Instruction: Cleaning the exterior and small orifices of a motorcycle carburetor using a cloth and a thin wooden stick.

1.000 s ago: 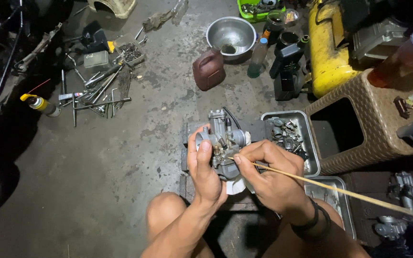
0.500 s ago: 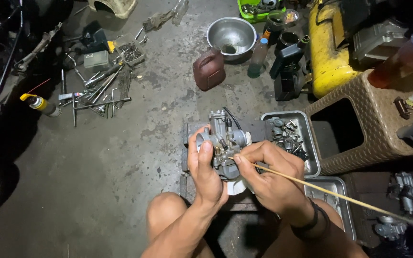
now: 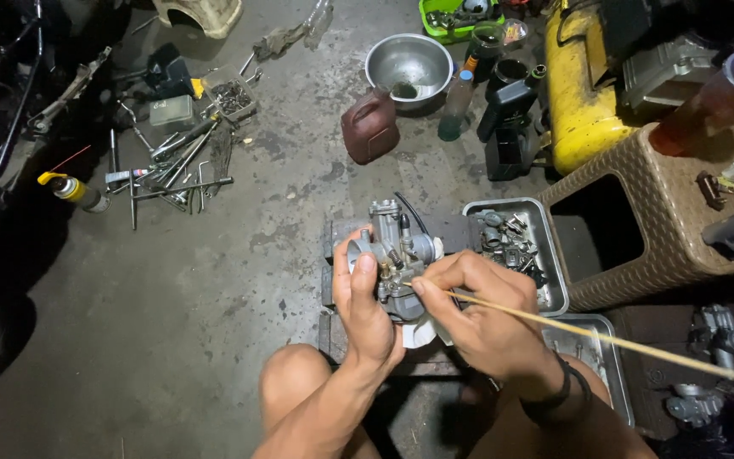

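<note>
My left hand [image 3: 364,308] grips a grey metal carburetor [image 3: 394,246] from its left side, thumb up on the body. My right hand [image 3: 477,321] pinches a long thin tan stick [image 3: 622,342] near its tip, which points into the carburetor's lower middle. The stick runs off to the right edge of the view. Both hands are above a dark low board [image 3: 337,238] just in front of my knees. A white scrap shows under the carburetor.
A metal tray [image 3: 549,246] of small parts sits right of the hands, a second tray [image 3: 615,374] below it. A brown woven stool [image 3: 639,221], yellow tank [image 3: 579,102], steel bowl [image 3: 408,61], dark red jug [image 3: 370,127], spray can [image 3: 71,189] and scattered tools [image 3: 176,166] lie around.
The hands and carburetor stay in place. The far end of the stick has shifted slightly; the tip remains at the carburetor.
</note>
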